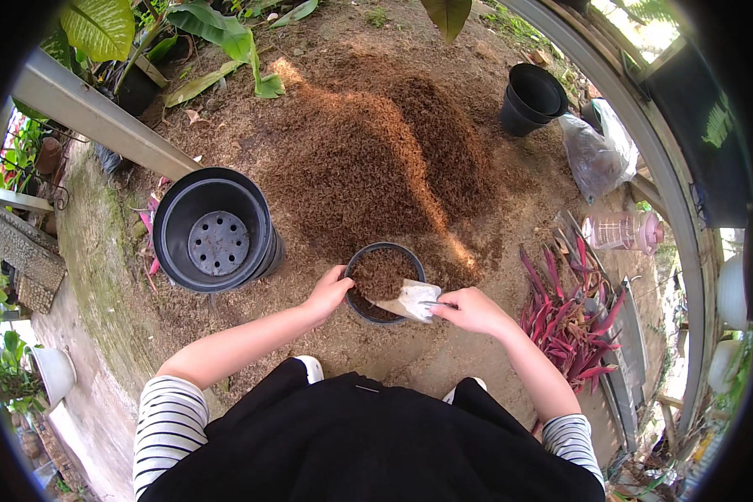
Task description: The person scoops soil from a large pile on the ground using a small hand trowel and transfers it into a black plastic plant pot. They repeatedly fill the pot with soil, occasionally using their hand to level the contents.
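Note:
A small round black pot (421, 262) stands on the ground in front of me, with loose brown potting mix (380, 274) inside. My left hand (330, 293) grips its left rim, fingers closed over the edge. In my right hand (475, 310) is the handle of a hand trowel (414, 299). The trowel's pale, soil-smeared blade reaches over the pot's right side, its tip down in the brown mix. Just beyond the pot rises a broad heap of brown fibrous mix (368, 159).
A large black pot (166, 251) with drainage holes stands at the left. Far right are another black pot (533, 99), a clear plastic bag (601, 155) and a pinkish plastic jar (619, 232). Reddish-pink leaves (565, 326) lie at the right. A metal beam (113, 109) crosses the upper left.

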Demonstrator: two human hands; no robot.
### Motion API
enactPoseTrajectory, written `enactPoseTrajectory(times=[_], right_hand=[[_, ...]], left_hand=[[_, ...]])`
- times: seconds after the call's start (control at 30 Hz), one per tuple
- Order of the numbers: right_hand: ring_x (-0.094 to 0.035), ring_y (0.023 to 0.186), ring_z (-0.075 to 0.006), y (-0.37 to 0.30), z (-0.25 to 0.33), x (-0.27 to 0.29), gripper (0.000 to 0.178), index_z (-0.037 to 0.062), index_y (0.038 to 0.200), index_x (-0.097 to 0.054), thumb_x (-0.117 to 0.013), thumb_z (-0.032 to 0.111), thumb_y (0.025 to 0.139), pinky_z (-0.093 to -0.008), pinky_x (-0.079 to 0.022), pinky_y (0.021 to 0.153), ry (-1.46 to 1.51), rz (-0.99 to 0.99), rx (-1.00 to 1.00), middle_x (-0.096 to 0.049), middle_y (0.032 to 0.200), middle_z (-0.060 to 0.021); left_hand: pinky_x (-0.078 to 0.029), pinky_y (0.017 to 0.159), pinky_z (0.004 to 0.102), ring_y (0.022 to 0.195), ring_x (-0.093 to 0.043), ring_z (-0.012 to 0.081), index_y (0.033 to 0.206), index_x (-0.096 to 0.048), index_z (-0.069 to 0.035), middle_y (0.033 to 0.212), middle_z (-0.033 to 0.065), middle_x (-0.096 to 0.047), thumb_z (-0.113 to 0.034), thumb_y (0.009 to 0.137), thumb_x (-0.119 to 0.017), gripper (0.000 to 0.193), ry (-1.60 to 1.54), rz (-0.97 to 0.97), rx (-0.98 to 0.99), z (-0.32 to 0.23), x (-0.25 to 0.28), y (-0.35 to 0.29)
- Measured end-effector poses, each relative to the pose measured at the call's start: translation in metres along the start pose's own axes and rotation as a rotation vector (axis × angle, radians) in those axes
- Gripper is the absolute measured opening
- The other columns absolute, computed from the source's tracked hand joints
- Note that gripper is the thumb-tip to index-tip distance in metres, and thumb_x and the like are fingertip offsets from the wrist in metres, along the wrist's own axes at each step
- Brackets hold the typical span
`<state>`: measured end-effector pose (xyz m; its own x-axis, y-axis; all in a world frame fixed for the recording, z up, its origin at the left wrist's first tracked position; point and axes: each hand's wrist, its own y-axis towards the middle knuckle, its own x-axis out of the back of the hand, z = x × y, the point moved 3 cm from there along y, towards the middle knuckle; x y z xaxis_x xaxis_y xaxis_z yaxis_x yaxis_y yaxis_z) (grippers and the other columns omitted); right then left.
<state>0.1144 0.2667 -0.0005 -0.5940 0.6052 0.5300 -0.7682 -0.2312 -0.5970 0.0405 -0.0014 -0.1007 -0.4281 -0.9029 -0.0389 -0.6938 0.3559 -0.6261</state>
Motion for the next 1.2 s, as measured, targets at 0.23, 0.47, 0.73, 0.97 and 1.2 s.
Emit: enactPoseTrajectory(times=[0.23, 0.47, 0.73, 0.97, 1.2], right_hand=[[-0.057, 0.055, -0.0133, 0.003, -0.007, -0.002, 0.039, 0.0076, 0.101, -0.071, -0.053, 0.042, 0.094, -0.029, -0.046, 0.055, 0.278, 0.273, -0.171, -0.059, 0.061, -0.0039], [-0.045, 0.045, -0.0051, -0.007, -0.014, 0.001, 0.043, 0.0005, 0.108, -0.065, -0.044, 0.038, 0.101, -0.023, -0.039, 0.046, 0.582, 0.367, -0.18, -0.043, 0.054, 0.0059], [-0.046, 0.044, -0.0063, -0.009, -0.009, 0.003, 0.045, 0.0, 0.107, -0.064, -0.04, 0.038, 0.102, -0.0232, -0.04, 0.046, 0.693, 0.325, -0.145, -0.042, 0.055, 0.0052], [-0.045, 0.044, -0.0082, -0.002, -0.02, 0.008, 0.045, -0.0011, 0.106, -0.062, -0.038, 0.036, 0.102, -0.0248, -0.039, 0.045, 0.797, -0.023, -0.12, -0.043, 0.057, 0.0026], [-0.045, 0.044, -0.0089, -0.004, -0.042, 0.013, 0.044, -0.0004, 0.107, -0.062, -0.04, 0.038, 0.101, -0.0245, -0.037, 0.045, 0.828, -0.159, -0.122, -0.043, 0.058, 0.0024]], left_hand=[[-0.044, 0.068, 0.0289, 0.082, -0.051, 0.0145, 0.122, -0.05, -0.002, 0.099, 0.0061, -0.054, -0.013, 0.088, -0.049, 0.036, -0.036, 0.021, 0.002, 0.012, 0.005, 0.007], [-0.044, 0.067, 0.0282, 0.08, -0.051, 0.0135, 0.121, -0.051, -0.002, 0.098, 0.0053, -0.054, -0.009, 0.086, -0.05, 0.035, -0.025, 0.036, -0.038, 0.004, 0.004, 0.003], [-0.047, 0.065, 0.0286, 0.08, -0.054, 0.0142, 0.123, -0.049, -0.002, 0.097, 0.0062, -0.055, -0.007, 0.086, -0.05, 0.037, 0.002, 0.058, -0.046, 0.004, 0.005, 0.003], [-0.057, 0.064, 0.0324, 0.081, -0.064, 0.0185, 0.134, -0.037, -0.003, 0.103, 0.0127, -0.056, -0.004, 0.09, -0.042, 0.043, 0.136, 0.105, -0.08, -0.022, -0.001, -0.019], [-0.06, 0.069, 0.0324, 0.087, -0.066, 0.0213, 0.137, -0.032, -0.005, 0.106, 0.0152, -0.056, -0.006, 0.095, -0.04, 0.043, 0.224, 0.092, -0.097, -0.029, 0.011, -0.026]])
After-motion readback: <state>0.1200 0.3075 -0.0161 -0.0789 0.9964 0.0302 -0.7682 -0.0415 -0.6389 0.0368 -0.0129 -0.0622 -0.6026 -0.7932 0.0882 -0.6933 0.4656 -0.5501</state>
